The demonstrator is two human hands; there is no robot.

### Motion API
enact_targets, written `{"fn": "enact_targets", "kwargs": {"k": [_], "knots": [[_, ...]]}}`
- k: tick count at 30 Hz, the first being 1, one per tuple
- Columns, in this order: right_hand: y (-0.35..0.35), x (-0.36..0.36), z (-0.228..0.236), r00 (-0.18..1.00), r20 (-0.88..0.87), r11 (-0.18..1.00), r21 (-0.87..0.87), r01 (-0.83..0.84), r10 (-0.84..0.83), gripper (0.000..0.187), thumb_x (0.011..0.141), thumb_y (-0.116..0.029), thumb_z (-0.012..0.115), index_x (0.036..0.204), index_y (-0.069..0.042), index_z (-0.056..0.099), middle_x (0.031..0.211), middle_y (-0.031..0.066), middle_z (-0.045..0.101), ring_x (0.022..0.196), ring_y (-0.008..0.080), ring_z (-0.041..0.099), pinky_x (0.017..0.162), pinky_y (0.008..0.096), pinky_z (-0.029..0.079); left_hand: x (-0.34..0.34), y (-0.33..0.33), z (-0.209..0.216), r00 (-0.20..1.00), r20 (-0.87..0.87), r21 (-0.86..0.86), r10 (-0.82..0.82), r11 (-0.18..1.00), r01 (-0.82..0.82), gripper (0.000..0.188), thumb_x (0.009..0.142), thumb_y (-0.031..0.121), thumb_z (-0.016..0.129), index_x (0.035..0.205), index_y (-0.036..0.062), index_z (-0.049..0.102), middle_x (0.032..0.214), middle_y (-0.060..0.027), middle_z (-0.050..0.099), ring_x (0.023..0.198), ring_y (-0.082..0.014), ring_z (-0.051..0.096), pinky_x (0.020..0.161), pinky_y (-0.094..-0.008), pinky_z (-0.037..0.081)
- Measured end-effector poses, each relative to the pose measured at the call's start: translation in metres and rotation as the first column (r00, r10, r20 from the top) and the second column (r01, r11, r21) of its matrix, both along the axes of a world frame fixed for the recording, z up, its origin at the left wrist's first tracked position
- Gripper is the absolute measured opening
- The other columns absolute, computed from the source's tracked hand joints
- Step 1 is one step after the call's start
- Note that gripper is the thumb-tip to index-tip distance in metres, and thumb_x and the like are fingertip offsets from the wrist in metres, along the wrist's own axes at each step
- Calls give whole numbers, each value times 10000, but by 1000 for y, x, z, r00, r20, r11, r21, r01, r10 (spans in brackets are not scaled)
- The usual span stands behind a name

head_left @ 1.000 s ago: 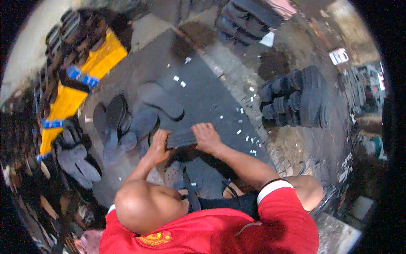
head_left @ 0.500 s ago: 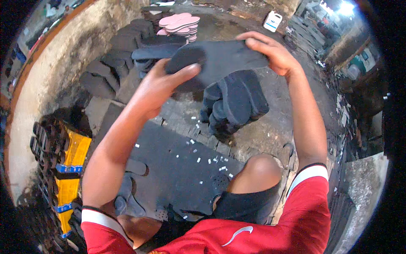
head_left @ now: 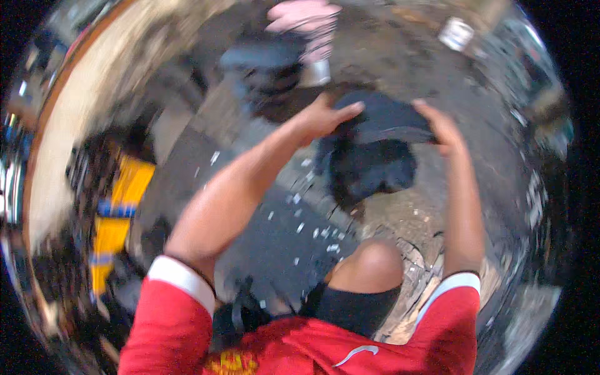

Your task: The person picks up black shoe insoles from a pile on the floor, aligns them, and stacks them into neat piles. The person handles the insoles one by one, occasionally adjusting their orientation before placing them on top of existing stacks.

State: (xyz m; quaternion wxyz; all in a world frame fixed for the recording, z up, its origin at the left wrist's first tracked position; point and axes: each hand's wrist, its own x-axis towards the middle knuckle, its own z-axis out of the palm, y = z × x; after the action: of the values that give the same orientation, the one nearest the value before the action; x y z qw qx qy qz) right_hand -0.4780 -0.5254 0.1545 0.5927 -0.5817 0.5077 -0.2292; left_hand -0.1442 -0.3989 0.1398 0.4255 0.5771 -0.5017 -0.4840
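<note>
Between my two hands I hold a black foam shoe sole (head_left: 389,117), stretched out crosswise. My left hand (head_left: 326,119) grips its left end, thumb on top. At the other end my right hand (head_left: 440,128) is closed on the edge. Directly below is a stack of black soles (head_left: 372,170); motion blur hides whether the held sole touches it. Another pile of dark soles (head_left: 265,59) stands beyond my left hand.
A pile of pink soles (head_left: 306,17) rises at the back, and a white jug (head_left: 457,34) stands back right. White scraps litter a dark mat (head_left: 256,234) before my knees. Yellow material with blue bands (head_left: 128,181) lies at the left, near a wall (head_left: 69,131).
Both hands have brought the sole from over the far pile to the right, above the nearer stack. The view has shifted and is blurred.
</note>
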Motion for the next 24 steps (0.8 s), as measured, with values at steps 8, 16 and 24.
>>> {"fn": "enact_targets", "kwargs": {"k": [8, 16, 24], "knots": [[41, 127, 122, 882, -377, 259, -915, -309, -282, 453, 1055, -386, 551, 1314, -29, 657, 1298, 142, 687, 1209, 294, 639, 1062, 385, 462, 305, 244, -18, 686, 582, -163, 437, 889, -427, 888, 865, 623, 767, 1384, -64, 549, 1181, -185, 688, 1105, -258, 643, 954, -366, 518], [296, 433, -128, 399, -553, 201, -384, -901, 731, 588, 834, -346, 842, 1293, -34, 649, 1262, 205, 678, 1206, 354, 639, 1032, 457, 503, 375, 586, -195, 299, 798, 100, 523, 375, -922, 950, 786, 575, 832, 1395, -85, 521, 1357, -298, 602, 1278, -416, 585, 1084, -455, 470], [415, 505, -275, 471, -719, 349, -328, -878, 510, 900, 861, -351, 791, 1584, -114, 310, 1401, 253, 560, 1328, 419, 526, 1072, 491, 471, 335, 599, -240, 267, 924, 134, 274, 423, -896, 986, 736, 398, 875, 1530, 51, 406, 1301, -281, 601, 1235, -455, 587, 1073, -506, 481]]}}
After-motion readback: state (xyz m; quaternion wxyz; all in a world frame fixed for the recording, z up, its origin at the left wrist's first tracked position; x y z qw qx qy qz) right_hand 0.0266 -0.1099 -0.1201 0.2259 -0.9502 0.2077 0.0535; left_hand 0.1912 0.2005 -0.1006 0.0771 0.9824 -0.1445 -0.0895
